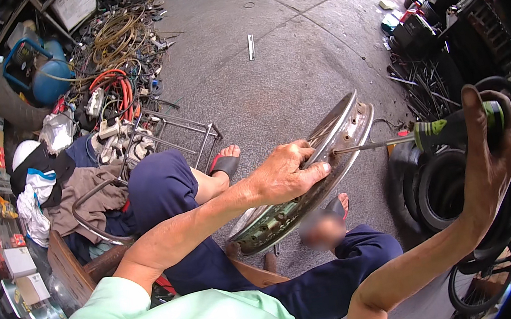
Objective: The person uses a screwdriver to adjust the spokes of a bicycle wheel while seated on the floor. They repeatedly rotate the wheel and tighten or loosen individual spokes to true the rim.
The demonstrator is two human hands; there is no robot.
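A worn metal wheel rim with a row of holes stands tilted in front of my knees. My left hand is closed over its upper edge, thumb on the holed outer face and fingers toward the inside. In my right hand is a screwdriver with a green and black handle. Its long shaft points left, and the tip meets the rim at a hole just beside my left thumb. My right thumb sticks up in front of the handle while the fingers curl behind it.
Black tyres are stacked at right, below a heap of dark metal rods. A metal frame stands by my left foot. Tangled cables and hoses, plus a blue tank, fill the far left. A flat metal strip lies ahead.
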